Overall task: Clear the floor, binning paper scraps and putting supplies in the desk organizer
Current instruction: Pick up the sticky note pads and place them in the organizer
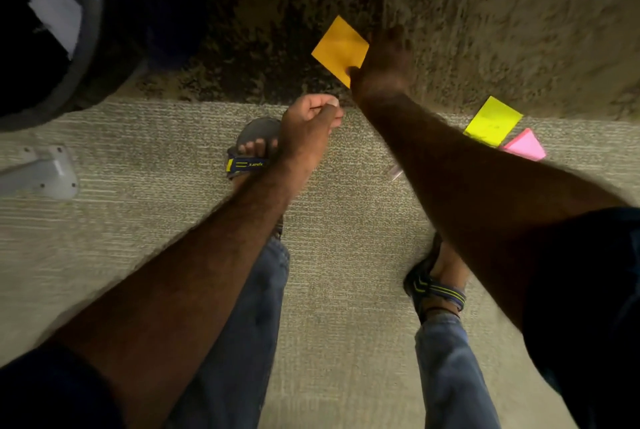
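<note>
Orange sticky note (339,49) at 12 o'clock on the carpet, your right hand (384,61) pinching its near corner. Left hand (310,123) curled, contents not visible. Step: pickup. Next: lift, then yellow note (491,120) at 2 o'clock.

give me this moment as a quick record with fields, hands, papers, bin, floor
right hand: pinches the orange sticky note at its near corner
left hand: fingers curled; whether it holds anything cannot be told
yellow sticky note: lies on the carpet to the right
pink sticky note: beside the yellow one, touching or partly under it
bin: far left, white paper inside
floor: light carpet near, a darker patch beyond
</note>
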